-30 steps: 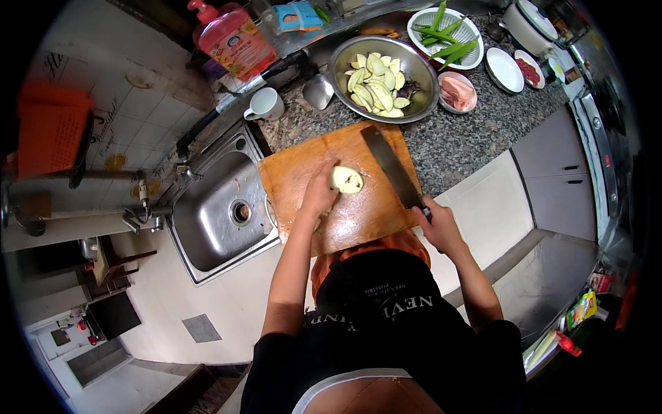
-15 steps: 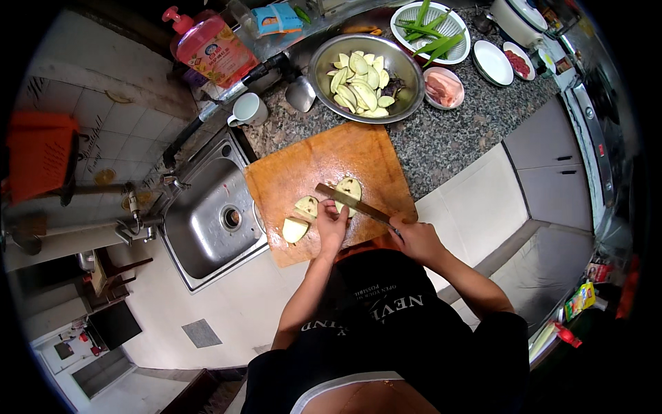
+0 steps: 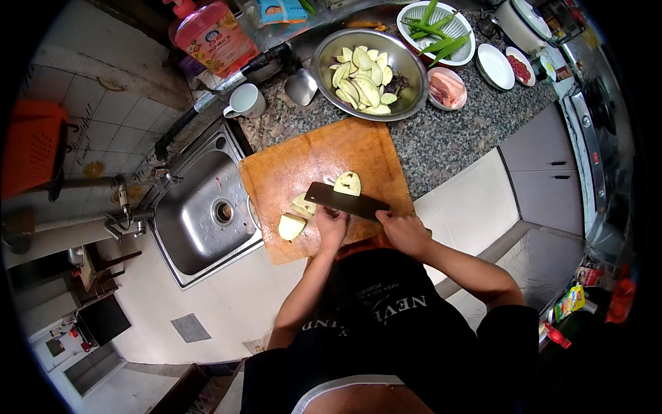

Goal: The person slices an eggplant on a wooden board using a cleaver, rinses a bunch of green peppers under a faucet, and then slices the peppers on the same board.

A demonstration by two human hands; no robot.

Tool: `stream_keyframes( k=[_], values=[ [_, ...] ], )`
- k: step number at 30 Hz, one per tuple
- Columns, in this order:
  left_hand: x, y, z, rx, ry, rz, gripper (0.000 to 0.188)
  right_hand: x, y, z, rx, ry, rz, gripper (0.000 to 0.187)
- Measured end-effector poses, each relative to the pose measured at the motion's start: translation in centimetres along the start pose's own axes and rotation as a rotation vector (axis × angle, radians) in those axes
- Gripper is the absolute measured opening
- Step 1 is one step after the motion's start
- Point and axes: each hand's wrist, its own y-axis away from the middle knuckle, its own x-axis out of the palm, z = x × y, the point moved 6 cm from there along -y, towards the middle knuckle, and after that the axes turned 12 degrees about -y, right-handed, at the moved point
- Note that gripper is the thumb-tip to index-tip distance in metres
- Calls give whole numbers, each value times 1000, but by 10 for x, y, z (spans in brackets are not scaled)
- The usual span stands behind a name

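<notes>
My right hand (image 3: 405, 231) is closed round the handle of a cleaver (image 3: 348, 201), whose dark, broad blade tilts over the wooden cutting board (image 3: 276, 169). Beneath the blade lies a pale, peeled eggplant piece (image 3: 347, 183) with brown seed marks; its near part is hidden. Against that near end, my left hand (image 3: 333, 228) has its fingers bent, the tips partly covered by the blade. Just left of this hand are two more pale eggplant pieces, a slimmer piece (image 3: 302, 205) and a thick chunk (image 3: 291, 226).
Behind the board stands a steel bowl (image 3: 420, 90) of eggplant slices. Nearby are a bowl of meat (image 3: 447, 90), a white colander (image 3: 463, 56) with green peppers, and white plates (image 3: 495, 67). To the left are a sink (image 3: 193, 238), a mug (image 3: 246, 101), a ladle (image 3: 301, 87) and a pink pump bottle (image 3: 214, 41).
The cleaver has tipped over, so its blade now shows broad rather than edge-on and covers more of the eggplant piece. My right hand has shifted slightly left.
</notes>
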Motion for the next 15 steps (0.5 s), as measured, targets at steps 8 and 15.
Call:
stream_keyframes(
  k=[8, 15],
  values=[
    [-4, 13, -12, 20, -205, 38, 42, -8, -56, -16, -8, -289, -18, 19],
    [-22, 21, -25, 140, -544, 29, 44, -59, -17, -12, 86, -592, -139, 18]
  ],
)
